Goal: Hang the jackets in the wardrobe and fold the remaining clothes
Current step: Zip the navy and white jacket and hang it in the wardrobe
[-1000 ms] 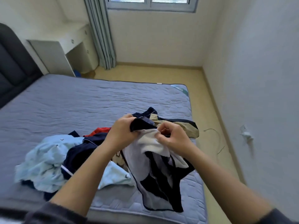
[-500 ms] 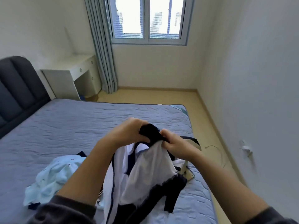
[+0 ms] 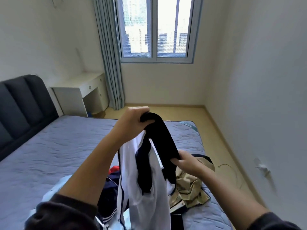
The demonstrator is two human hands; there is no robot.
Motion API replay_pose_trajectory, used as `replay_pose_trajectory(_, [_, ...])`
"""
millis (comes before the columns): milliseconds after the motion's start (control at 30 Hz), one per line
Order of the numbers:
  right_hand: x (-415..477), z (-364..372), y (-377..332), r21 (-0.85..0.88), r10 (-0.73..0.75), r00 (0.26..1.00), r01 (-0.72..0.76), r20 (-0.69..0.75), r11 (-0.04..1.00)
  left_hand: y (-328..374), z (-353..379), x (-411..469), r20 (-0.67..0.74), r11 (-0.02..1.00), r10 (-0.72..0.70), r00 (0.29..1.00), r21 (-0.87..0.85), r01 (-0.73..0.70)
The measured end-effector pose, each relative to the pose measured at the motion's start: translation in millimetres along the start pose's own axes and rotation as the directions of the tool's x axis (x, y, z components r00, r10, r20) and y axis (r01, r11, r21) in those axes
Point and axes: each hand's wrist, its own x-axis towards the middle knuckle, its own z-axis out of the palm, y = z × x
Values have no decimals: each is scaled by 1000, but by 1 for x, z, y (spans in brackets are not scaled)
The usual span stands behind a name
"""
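A white jacket with dark navy trim [image 3: 142,188] hangs in the air over the bed. My left hand [image 3: 131,122] grips its dark collar at the top, raised high. Lower and to the right, my right hand [image 3: 186,161] holds the other end of the same dark collar band. Under the jacket, on the grey bed [image 3: 58,155], lie a beige garment [image 3: 191,190], a navy garment with white stripes [image 3: 109,193] and a bit of red cloth [image 3: 114,169]. My left arm hides most of a light garment at the lower left.
A dark padded headboard [image 3: 21,103] stands at the left. A white desk [image 3: 79,90] sits in the far corner beside a grey curtain [image 3: 109,55] and a window [image 3: 156,27]. Bare floor [image 3: 216,133] runs along the right wall, with a thin cable [image 3: 230,170] on it.
Both hands lifted the jacket off the pile. My left hand rose with the collar while my right hand slid down and right along it. The view tilted up.
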Motion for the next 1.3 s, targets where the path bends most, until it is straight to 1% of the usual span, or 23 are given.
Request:
replay_pose_trajectory(33, [1, 1, 2, 35, -38, 988, 44, -148, 998, -6, -4, 0, -40, 999, -32, 999, -11, 32])
replay_pose_trajectory(100, [5, -3, 2, -6, -122, 873, 135, -472, 991, -20, -14, -1, -109, 994, -107, 988, -50, 102])
replay_pose_trajectory(133, [6, -9, -3, -42, -157, 825, 160, -543, 986, -27, -19, -1, -125, 988, -145, 981, -74, 137])
replay_pose_trajectory(200, [9, -21, -6, -95, -176, 886, 149, -429, 984, -39, -28, 0, -146, 979, -194, 970, -96, 182])
replay_pose_trajectory(267, [12, -24, -6, -322, -132, 986, 91, -106, 942, -44, -30, 5, -186, 976, -211, 960, -92, 196])
replay_pose_trajectory(333, [13, -19, 5, -489, -41, 998, 61, 51, 870, -44, -28, 9, -244, 972, -228, 943, -111, 206])
replay_pose_trajectory(367, [10, -15, 10, -446, -4, 1000, 14, 24, 895, -44, -27, 11, -264, 971, -231, 936, -127, 203])
replay_pose_trajectory(433, [8, -8, 18, -140, 107, 982, -129, -155, 982, -45, -26, 12, -275, 969, -239, 931, -137, 208])
replay_pose_trajectory(500, [9, -7, 17, 152, 234, 905, -192, -356, 970, -49, -26, 12, -256, 965, -249, 934, -150, 216])
replay_pose_trajectory(567, [15, -14, 8, 301, 291, 813, -150, -504, 942, -55, -28, 10, -204, 963, -256, 945, -135, 232])
replay_pose_trajectory(633, [16, -35, -2, 355, 221, 796, -8, -564, 935, -65, -33, 5, -89, 974, -225, 970, -37, 223])
replay_pose_trajectory(667, [15, -48, -4, 265, 121, 838, 29, -531, 964, -71, -38, 1, -8, 975, -218, 976, 31, 218])
replay_pose_trajectory(733, [10, -71, 0, -157, -35, 959, -9, -280, 988, -81, -49, -8, 159, 957, -253, 954, 189, 222])
replay_pose_trajectory(833, [4, -88, 7, -645, 83, 993, -8, 87, 764, -87, -55, -21, 374, 923, -326, 868, 326, 206])
replay_pose_trajectory(933, [5, -96, 5, -808, 158, 987, -76, 21, 585, -93, -45, -29, 449, 911, -309, 838, 392, 126])
replay_pose_trajectory(1000, [11, -109, 0, -716, 87, 981, -186, -173, 673, -96, -42, -29, 284, 846, -332, 899, 512, 150])
replay_pose_trajectory(1067, [15, -129, -17, -445, -38, 918, -155, -395, 882, -94, -48, -20, -64, 801, -315, 947, 517, 302])
replay_pose_trajectory(1100, [17, -138, -29, -315, -115, 835, -73, -539, 946, -89, -52, -14, -224, 825, -266, 938, 450, 341])
replay_pose_trajectory(1167, [15, -150, -58, -171, -263, 610, 206, -747, 963, -72, -55, -3, -493, 905, -86, 866, 325, 274])
replay_pose_trajectory(1200, [11, -148, -72, -137, -298, 588, 303, -752, 943, -68, -52, -1, -547, 917, -36, 837, 315, 245])
replay_pose_trajectory(1233, [10, -140, -74, -133, -320, 654, 320, -685, 938, -68, -46, -2, -501, 908, -48, 864, 337, 247])
replay_pose_trajectory(1267, [8, -129, -69, -193, -293, 798, 223, -527, 955, -78, -34, -6, -332, 877, -139, 933, 397, 272])
replay_pose_trajectory(1300, [8, -115, -54, -370, -176, 940, 58, -293, 927, -89, -24, -11, -85, 817, -297, 951, 494, 299])
